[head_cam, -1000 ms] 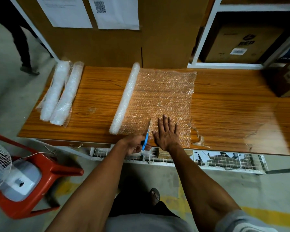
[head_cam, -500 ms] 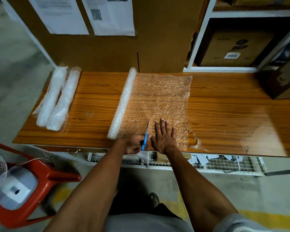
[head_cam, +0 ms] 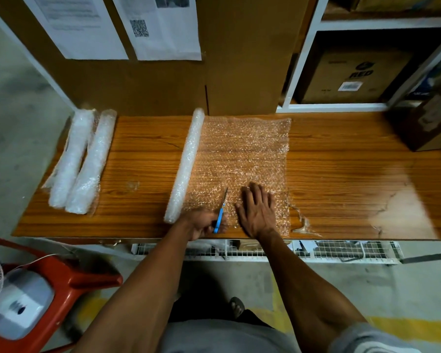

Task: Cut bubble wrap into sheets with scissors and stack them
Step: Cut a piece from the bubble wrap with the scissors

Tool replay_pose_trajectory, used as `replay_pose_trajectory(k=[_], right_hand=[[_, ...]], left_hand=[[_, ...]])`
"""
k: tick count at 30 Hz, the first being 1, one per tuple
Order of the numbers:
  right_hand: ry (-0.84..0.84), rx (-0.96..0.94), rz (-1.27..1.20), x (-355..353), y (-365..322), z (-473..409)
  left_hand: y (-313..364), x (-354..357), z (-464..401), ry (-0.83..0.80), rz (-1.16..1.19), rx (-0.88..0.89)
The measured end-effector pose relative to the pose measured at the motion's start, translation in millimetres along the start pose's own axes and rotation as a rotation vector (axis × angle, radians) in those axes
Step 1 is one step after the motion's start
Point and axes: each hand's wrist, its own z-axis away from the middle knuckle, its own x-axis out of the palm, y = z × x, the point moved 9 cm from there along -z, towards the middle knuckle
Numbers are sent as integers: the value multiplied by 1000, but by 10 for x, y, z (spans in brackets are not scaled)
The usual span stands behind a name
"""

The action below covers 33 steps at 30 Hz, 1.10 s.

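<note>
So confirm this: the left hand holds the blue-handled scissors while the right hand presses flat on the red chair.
Wrong in one respect. In the head view the right hand presses flat on the unrolled bubble wrap, not the chair. The left hand does hold the blue-handled scissors.

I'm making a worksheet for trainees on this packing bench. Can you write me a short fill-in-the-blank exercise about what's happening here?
1. The left hand grips scissors whose handles are coloured ____.
2. The right hand presses flat on the unrolled ____ wrap.
3. The number of spare rolls lying at the left end of the table is ____.
4. The part-unrolled roll lies to the ____ of the scissors.

Missing words: blue; bubble; two; left
</note>
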Motion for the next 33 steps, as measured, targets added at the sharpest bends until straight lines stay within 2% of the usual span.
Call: replay_pose_trajectory(k=[5,20,27,33], right_hand=[[-90,26,107,141,91,-48],[-88,61,104,143,85,-35],[-100,59,103,111,65,-14],[-102,71,88,110,75,-29]], left_hand=[[-21,8,-133,-21,49,-32],[177,-21,-338,45,-63,-37],[288,44,-356,-52,-89,-51],[412,47,-414,-62,-103,-47]])
